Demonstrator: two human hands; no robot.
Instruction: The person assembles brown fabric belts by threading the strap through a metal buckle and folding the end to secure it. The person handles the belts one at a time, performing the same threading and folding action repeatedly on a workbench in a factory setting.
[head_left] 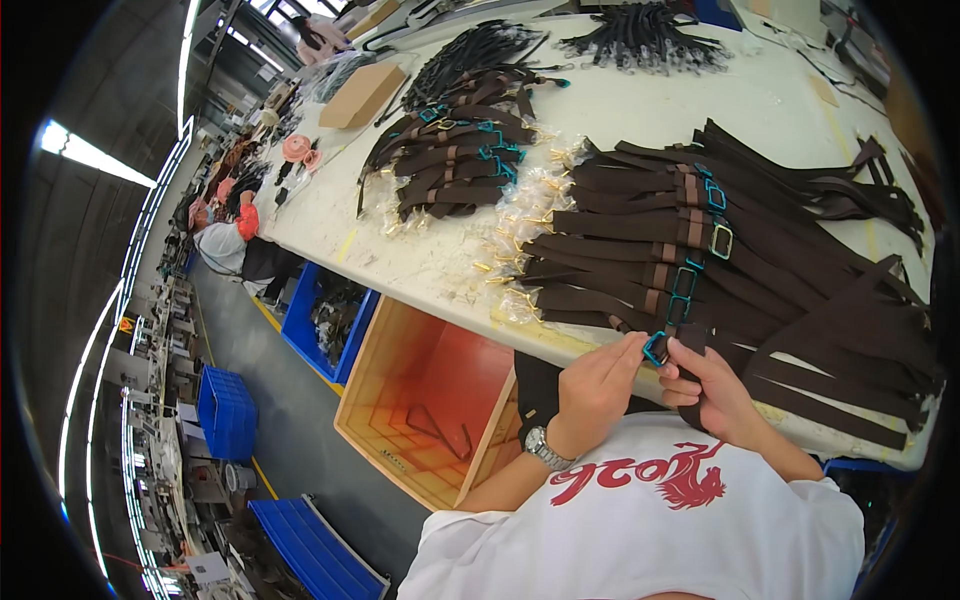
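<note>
My left hand [598, 385] and my right hand [708, 388] meet at the near edge of the white worktable [400, 255]. Between their fingertips they pinch a small teal-wrapped metal buckle [655, 349] on a dark brown strap [690, 345]. The strap's lower end hangs down behind my hands. A wristwatch [545, 447] sits on my left wrist. Just beyond my hands lies a big pile of dark brown straps [720, 250] with buckles. Small clear bags of gold hardware [525, 225] lie to its left.
An orange crate [420, 390] stands below the table edge on my left, blue bins [310, 325] beyond it. A second strap pile [455, 150] and a black cord bundle [645, 40] lie farther back. A cardboard box [362, 95] rests at far left. A person [235, 240] sits at the table's far end.
</note>
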